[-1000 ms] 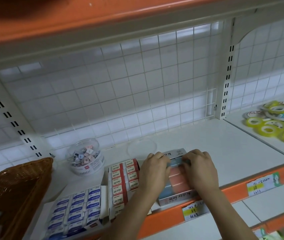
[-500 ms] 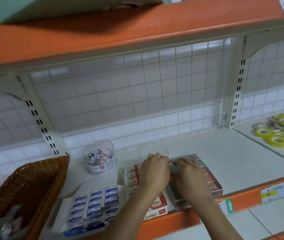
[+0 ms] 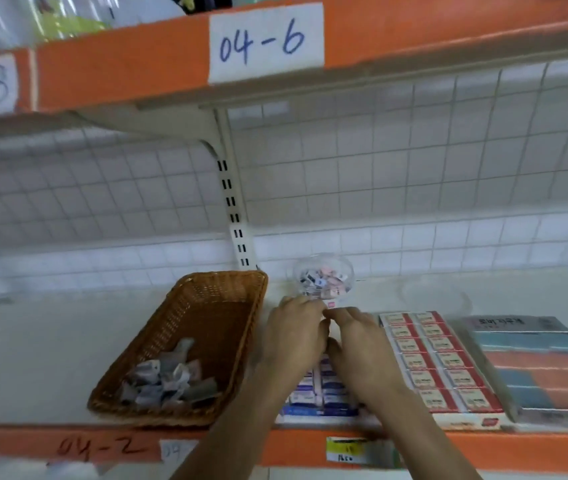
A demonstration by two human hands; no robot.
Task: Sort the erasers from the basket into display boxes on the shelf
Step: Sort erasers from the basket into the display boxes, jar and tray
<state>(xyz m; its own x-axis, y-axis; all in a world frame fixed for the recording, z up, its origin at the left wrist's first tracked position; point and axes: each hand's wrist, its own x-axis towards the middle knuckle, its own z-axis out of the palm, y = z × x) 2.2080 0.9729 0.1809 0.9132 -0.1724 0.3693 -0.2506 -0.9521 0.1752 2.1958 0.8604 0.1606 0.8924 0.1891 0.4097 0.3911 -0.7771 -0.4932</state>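
Note:
A brown wicker basket (image 3: 189, 299) stands on the shelf at the left, with several loose wrapped erasers (image 3: 168, 379) in its near end. To its right lies a display box of blue-and-white erasers (image 3: 324, 393), mostly hidden under my hands. My left hand (image 3: 296, 336) and my right hand (image 3: 360, 351) hover side by side over that box, backs up. Their fingertips meet just in front of a clear jar of small erasers (image 3: 324, 280), and I see nothing held. Further right are a full red-and-white eraser box (image 3: 438, 362) and a grey box of orange and blue erasers (image 3: 535, 368).
A clear round lid (image 3: 434, 299) lies behind the red box. The orange shelf edge (image 3: 296, 448) carries price tags and a handwritten label. Another orange shelf (image 3: 137, 74) hangs overhead, marked 04-6. A white wire grid backs the shelf.
Both hands have left the grey box of orange and blue erasers and moved left over the blue-and-white box. The view has swung left and up.

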